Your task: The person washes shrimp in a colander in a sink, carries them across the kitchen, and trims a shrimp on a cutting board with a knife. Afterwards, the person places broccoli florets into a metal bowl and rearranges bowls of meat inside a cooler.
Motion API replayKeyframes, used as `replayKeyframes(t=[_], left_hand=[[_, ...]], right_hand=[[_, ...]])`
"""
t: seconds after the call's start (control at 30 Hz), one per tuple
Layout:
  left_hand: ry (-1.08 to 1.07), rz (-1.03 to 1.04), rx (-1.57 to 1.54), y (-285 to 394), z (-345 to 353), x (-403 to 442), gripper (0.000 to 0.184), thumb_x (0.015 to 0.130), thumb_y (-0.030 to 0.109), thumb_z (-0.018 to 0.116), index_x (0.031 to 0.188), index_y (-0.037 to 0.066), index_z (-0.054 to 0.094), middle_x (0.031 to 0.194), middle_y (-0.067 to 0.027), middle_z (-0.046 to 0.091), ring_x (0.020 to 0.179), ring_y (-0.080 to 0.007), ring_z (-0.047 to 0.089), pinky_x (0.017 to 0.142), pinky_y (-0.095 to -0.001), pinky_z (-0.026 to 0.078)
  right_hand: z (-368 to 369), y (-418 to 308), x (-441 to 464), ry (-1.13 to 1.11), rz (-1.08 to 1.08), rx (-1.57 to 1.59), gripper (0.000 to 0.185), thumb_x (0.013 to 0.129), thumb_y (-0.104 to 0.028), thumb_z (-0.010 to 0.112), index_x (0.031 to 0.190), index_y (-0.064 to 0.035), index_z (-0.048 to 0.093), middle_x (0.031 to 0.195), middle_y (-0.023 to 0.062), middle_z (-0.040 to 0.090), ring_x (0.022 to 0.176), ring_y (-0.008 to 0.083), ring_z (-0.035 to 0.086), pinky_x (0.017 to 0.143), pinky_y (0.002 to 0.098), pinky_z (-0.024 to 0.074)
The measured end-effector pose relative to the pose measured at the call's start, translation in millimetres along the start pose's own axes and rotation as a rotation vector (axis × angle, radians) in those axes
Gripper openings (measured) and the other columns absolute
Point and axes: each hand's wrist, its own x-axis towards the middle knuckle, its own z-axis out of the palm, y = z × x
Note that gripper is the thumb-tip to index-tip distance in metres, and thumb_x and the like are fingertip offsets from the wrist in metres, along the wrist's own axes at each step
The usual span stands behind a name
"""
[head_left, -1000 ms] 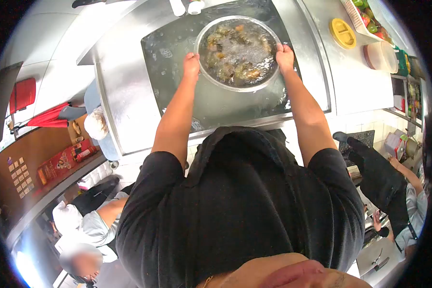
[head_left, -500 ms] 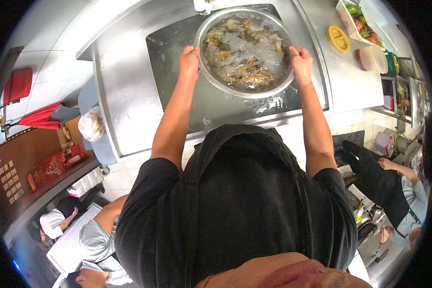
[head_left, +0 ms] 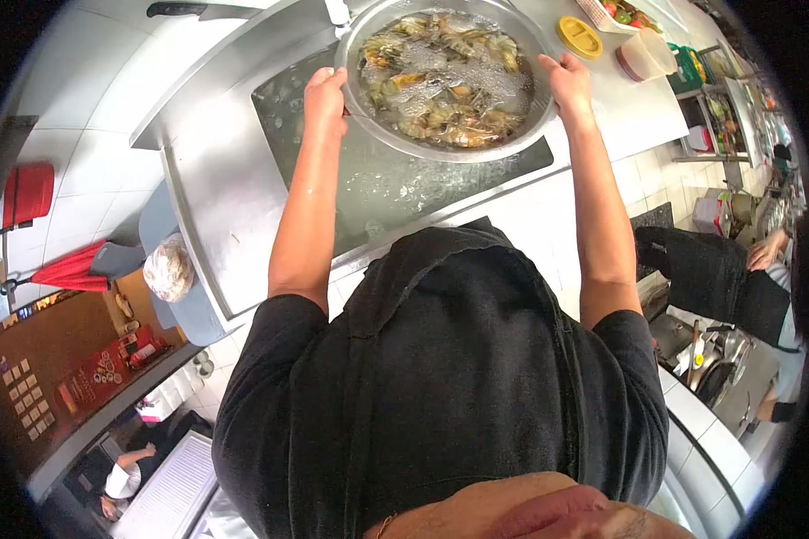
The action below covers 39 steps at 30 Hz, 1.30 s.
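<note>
A large round metal bowl [head_left: 463, 154] full of bubbly water and brownish shellfish that look like shrimp [head_left: 463, 126] is held up above a water-filled sink [head_left: 368, 193]. My left hand [head_left: 324, 97] is closed on the bowl's left rim, and my right hand [head_left: 567, 83] grips the right rim, thumb on top. The bowl's far edge is cut off by the top of the view.
To the right on the steel counter are a yellow lid [head_left: 580, 37], a plastic tub [head_left: 647, 56] and a white basket of vegetables [head_left: 602, 18]. A knife [head_left: 198, 11] hangs at the upper left. Co-workers stand at the far right [head_left: 737, 278] and lower left [head_left: 126, 476].
Both hands have lifted the bowl out of the sink water, and it looks larger and nearer. It now sits further right over the sink. The view has turned.
</note>
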Motion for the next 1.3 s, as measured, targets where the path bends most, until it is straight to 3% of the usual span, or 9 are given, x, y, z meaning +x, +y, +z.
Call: replayKeyframes(t=[0.07, 0.27, 0.43, 0.63, 0.77, 1.07, 1.17, 1.23, 1.3], left_hand=[[-0.004, 0.021, -0.016, 1.3, 3.8, -5.4, 0.009, 0.091, 0.014, 0.056, 0.087, 0.007, 0.057, 0.073, 0.0001, 0.056, 0.058, -0.0103, 0.053, 0.046, -0.0276, 0.039], [-0.039, -0.005, -0.001, -0.1, -1.8, -3.7, 0.009, 0.093, 0.014, 0.055, 0.090, 0.005, 0.057, 0.083, -0.0025, 0.059, 0.072, -0.0148, 0.058, 0.065, -0.0311, 0.046], [-0.027, 0.034, -0.110, -14.0, -7.4, 0.5, 0.010, 0.090, 0.011, 0.057, 0.086, 0.003, 0.058, 0.078, -0.0046, 0.059, 0.067, -0.0152, 0.056, 0.061, -0.0308, 0.045], [0.009, 0.053, -0.076, -17.2, -7.2, -12.5, 0.010, 0.089, 0.010, 0.059, 0.090, 0.000, 0.058, 0.081, -0.0068, 0.061, 0.070, -0.0166, 0.058, 0.065, -0.0315, 0.046], [0.004, 0.039, -0.020, -23.8, 2.6, -15.1, 0.012, 0.088, 0.010, 0.059, 0.094, -0.001, 0.058, 0.082, -0.0074, 0.062, 0.072, -0.0169, 0.058, 0.068, -0.0322, 0.047], [0.201, 0.024, 0.220, -20.8, 82.0, -17.7, 0.040, 0.085, 0.012, 0.064, 0.118, -0.008, 0.052, 0.109, -0.0139, 0.060, 0.099, -0.0211, 0.057, 0.085, -0.0331, 0.044], [0.220, 0.022, 0.159, -33.0, 66.2, -0.2, 0.040, 0.084, 0.014, 0.066, 0.117, -0.006, 0.053, 0.108, -0.0113, 0.060, 0.099, -0.0211, 0.056, 0.088, -0.0340, 0.042], [0.126, -0.004, 0.184, -43.9, 75.8, 22.0, 0.034, 0.084, 0.015, 0.066, 0.110, -0.004, 0.056, 0.099, -0.0083, 0.060, 0.091, -0.0180, 0.054, 0.081, -0.0324, 0.042], [0.079, -0.014, 0.216, -51.5, 63.2, 27.8, 0.029, 0.083, 0.015, 0.067, 0.104, -0.003, 0.059, 0.091, -0.0053, 0.060, 0.082, -0.0149, 0.053, 0.074, -0.0307, 0.043]], right_hand=[[-6.0, 12.8, 0.5, 0.004, -0.030, 0.035, 0.024, 0.080, -0.018, 0.068, 0.086, 0.0043, 0.062, 0.070, 0.0084, 0.062, 0.063, 0.0145, 0.053, 0.059, 0.0324, 0.0446], [-20.3, 11.1, -12.2, -0.066, -0.028, 0.053, 0.026, 0.079, -0.015, 0.068, 0.093, 0.0062, 0.062, 0.078, 0.0112, 0.065, 0.070, 0.0183, 0.058, 0.063, 0.0335, 0.0467], [-14.8, 23.3, -21.8, -0.110, -0.136, 0.046, 0.020, 0.082, -0.015, 0.065, 0.092, 0.0023, 0.062, 0.077, 0.0047, 0.062, 0.066, 0.0123, 0.053, 0.059, 0.0291, 0.0432], [-27.4, 2.7, -43.5, -0.251, -0.074, 0.036, 0.029, 0.080, -0.014, 0.066, 0.098, 0.0077, 0.061, 0.088, 0.0144, 0.066, 0.078, 0.0202, 0.061, 0.070, 0.0333, 0.0478], [-41.4, 19.9, -39.1, -0.277, -0.077, 0.075, 0.028, 0.079, -0.014, 0.066, 0.098, 0.0076, 0.061, 0.087, 0.0140, 0.066, 0.078, 0.0196, 0.061, 0.070, 0.0325, 0.0477], [-73.8, 50.5, 9.3, -0.253, -0.088, -0.053, 0.030, 0.079, -0.017, 0.067, 0.099, 0.0053, 0.060, 0.084, 0.0135, 0.065, 0.077, 0.0197, 0.061, 0.070, 0.0335, 0.0475], [-69.9, 44.9, 3.8, -0.228, -0.119, -0.103, 0.030, 0.082, -0.017, 0.067, 0.101, 0.0053, 0.059, 0.082, 0.0093, 0.063, 0.073, 0.0161, 0.056, 0.066, 0.0320, 0.0451], [-80.7, 40.1, -1.5, -0.187, -0.022, 0.052, 0.031, 0.076, -0.018, 0.068, 0.094, 0.0054, 0.059, 0.083, 0.0149, 0.065, 0.079, 0.0230, 0.062, 0.073, 0.0339, 0.0478], [-76.7, 64.6, -1.7, -0.183, -0.018, -0.005, 0.030, 0.077, -0.018, 0.068, 0.093, 0.0047, 0.058, 0.082, 0.0141, 0.064, 0.077, 0.0214, 0.061, 0.070, 0.0338, 0.0475]])
